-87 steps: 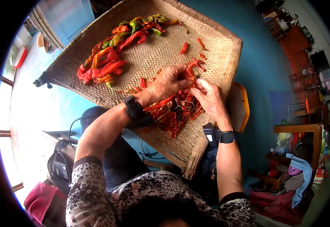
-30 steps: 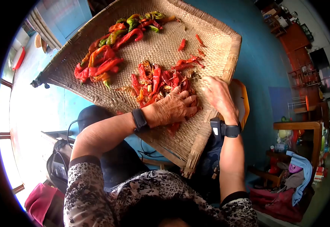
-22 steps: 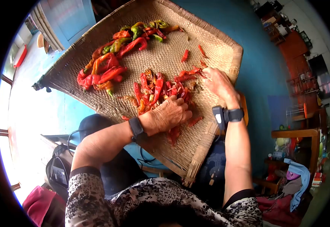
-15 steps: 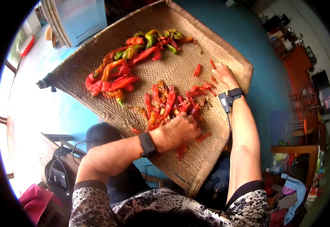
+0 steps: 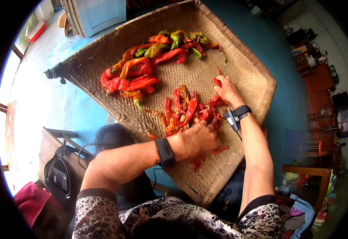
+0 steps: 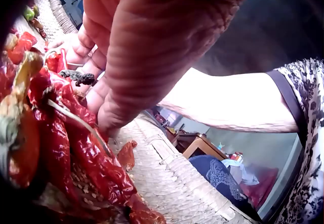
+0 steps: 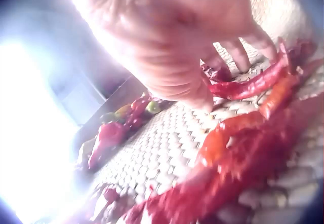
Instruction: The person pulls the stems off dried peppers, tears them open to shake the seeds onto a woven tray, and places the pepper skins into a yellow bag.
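Observation:
In the head view, the left hand (image 5: 198,139) is curled over the lower right of a pile of dried red peppers (image 5: 190,111). Its thumb and fingers close round wrinkled red peppers (image 6: 91,153) in the left wrist view; the palm hides part of them. Farther up the woven tray (image 5: 245,79), the right hand (image 5: 229,91) has a red pepper piece (image 5: 217,82) at its fingertips, with a thinner piece just above. The right wrist view shows a red pepper (image 7: 248,86) by that hand's thumb and fingers, partly covered and blurred.
Fresh red, orange and green peppers (image 5: 142,82) lie in a curved row in the tray's far left part. The tray's raised woven rim (image 5: 237,42) surrounds them. A black bag (image 5: 60,177) rests on a wooden stool at left. Wooden furniture (image 5: 307,171) stands at right.
The right hand moved from the pile's right edge to the loose pieces farther up, and one piece shifted with it. The left hand curled in more at the pile. The head view shifted.

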A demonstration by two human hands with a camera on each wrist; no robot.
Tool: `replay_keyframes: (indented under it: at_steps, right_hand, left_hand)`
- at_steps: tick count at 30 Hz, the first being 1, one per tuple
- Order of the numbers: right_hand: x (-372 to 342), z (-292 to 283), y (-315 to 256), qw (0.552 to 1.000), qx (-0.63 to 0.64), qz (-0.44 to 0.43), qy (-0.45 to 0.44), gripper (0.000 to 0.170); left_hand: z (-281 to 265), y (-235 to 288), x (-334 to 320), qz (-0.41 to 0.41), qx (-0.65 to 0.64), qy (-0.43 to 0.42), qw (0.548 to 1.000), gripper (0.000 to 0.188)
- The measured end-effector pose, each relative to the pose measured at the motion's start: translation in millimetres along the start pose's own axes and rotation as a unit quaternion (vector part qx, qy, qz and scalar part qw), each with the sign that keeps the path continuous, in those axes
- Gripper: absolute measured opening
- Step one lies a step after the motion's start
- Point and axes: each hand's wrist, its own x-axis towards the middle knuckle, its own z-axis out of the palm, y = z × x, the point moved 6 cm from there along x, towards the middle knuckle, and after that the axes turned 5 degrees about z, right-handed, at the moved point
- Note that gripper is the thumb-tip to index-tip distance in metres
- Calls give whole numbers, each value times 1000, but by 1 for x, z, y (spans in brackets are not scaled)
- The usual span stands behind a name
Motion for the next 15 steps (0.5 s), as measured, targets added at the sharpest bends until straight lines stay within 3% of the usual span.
replay_keyframes:
  at_steps: [7, 8, 9, 11, 13, 15]
  right_hand:
    - [-120, -20, -38, 991, 54, -64, -104, 22]
    - [-133, -18, -42, 973, 169, -37, -150, 20]
    - [-146, -17, -48, 940, 282, -10, -193, 18]
    - [-168, -26, -59, 938, 304, -21, -163, 18]
    - [-182, -37, -58, 932, 353, -32, -76, 20]
    - [-190, -34, -58, 909, 409, -37, -71, 23]
  left_hand:
    - [-4, -29, -16, -17, -28, 46, 998, 12]
    - [-2, -37, -18, -40, -61, 32, 997, 11]
    - [-2, -46, -22, -29, -80, 70, 994, 9]
    - [-5, -64, -28, -90, -100, 34, 990, 6]
    - [-26, -71, -38, -130, -160, 116, 972, 4]
    - [-24, -74, -39, -133, -154, 123, 971, 9]
